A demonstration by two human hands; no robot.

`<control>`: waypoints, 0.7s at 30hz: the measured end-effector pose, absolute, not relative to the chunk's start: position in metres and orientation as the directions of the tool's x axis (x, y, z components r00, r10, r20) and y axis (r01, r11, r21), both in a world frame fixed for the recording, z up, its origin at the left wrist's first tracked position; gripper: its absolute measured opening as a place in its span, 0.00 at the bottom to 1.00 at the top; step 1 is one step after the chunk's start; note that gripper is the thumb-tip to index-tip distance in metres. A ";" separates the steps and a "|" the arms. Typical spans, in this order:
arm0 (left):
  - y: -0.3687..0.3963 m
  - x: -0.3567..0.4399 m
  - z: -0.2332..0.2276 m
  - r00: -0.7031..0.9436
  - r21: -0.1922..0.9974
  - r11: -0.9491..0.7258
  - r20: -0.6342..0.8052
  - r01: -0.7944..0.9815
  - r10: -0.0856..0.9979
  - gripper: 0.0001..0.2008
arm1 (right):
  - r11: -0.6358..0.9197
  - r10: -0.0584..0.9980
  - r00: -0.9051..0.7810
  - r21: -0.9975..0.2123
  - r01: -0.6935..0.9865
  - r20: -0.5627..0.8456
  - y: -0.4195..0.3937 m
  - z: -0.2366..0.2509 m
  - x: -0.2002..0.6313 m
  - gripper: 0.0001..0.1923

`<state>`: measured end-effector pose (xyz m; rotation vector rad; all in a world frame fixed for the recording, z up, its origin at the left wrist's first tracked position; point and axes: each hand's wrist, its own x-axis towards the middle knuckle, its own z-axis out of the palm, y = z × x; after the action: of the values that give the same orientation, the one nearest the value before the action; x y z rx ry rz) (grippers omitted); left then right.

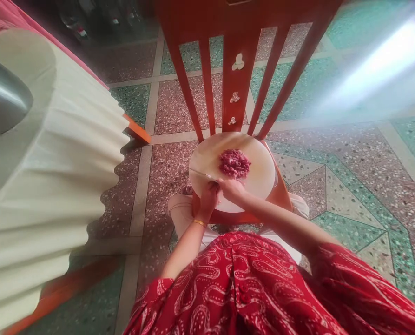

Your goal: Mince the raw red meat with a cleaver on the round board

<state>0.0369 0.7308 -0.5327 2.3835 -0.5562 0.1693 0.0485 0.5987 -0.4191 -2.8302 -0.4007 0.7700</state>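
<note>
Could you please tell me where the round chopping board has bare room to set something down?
The round chopping board is bare right of the chopped meat, above the right forearm, and left of the meat, beyond the knife. It is crowded at the near left, where the left hand and right hand meet at the knife.

A home, prob. a dining rm., is suggested: terrazzo floor [179,109] is patterned, scalloped cloth [64,186] is draped at L, & round board [261,172] w/ chopped meat [234,164] is set on wooden chair [234,81].
</note>
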 end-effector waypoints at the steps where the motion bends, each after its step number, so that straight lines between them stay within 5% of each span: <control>1: 0.731 0.037 -0.534 0.901 0.599 -0.674 0.263 -0.434 -0.346 0.10 | -0.950 0.297 0.831 -0.233 0.208 -0.471 0.590 -0.419 0.040 0.15; 7: 0.732 0.035 -0.536 0.911 0.652 -0.635 0.286 -0.413 -0.299 0.11 | -0.982 0.187 0.791 -0.121 0.144 -0.582 0.535 -0.417 0.000 0.22; 13: 0.733 0.031 -0.528 0.877 0.592 -0.650 0.368 -0.477 -0.309 0.10 | -0.989 0.133 0.846 -0.122 0.081 -0.517 0.530 -0.416 0.009 0.22; 21: 0.729 0.033 -0.524 0.876 0.544 -0.691 0.362 -0.477 -0.319 0.08 | -0.969 0.239 0.832 -0.182 0.169 -0.501 0.547 -0.411 -0.002 0.21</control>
<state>0.0332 0.7286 -0.5240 2.3874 -0.5719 0.3154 -0.0021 0.5470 -0.4115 -2.8816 -0.3220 0.8131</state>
